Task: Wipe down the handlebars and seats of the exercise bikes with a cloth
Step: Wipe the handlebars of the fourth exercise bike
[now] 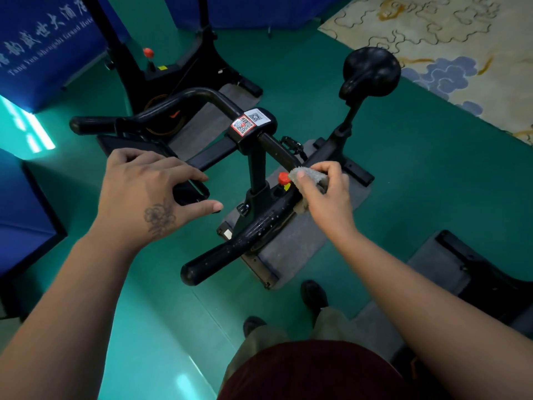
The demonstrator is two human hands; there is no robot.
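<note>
While right hand grips cloth, handlebar runs lower-left to upper-right, left hand spread, holding nothing.

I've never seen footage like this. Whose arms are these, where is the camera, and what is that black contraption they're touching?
The camera sits on a person's head, looking down, so the two arms are the wearer's own. The black thing is an exercise bike: its handlebar runs across the middle, and its seat is further back. The right hand grips a grey cloth against the handlebar, which shows droplets. The left hand hovers open, holding nothing. The bike stands on a grey mat over a green floor.
</note>
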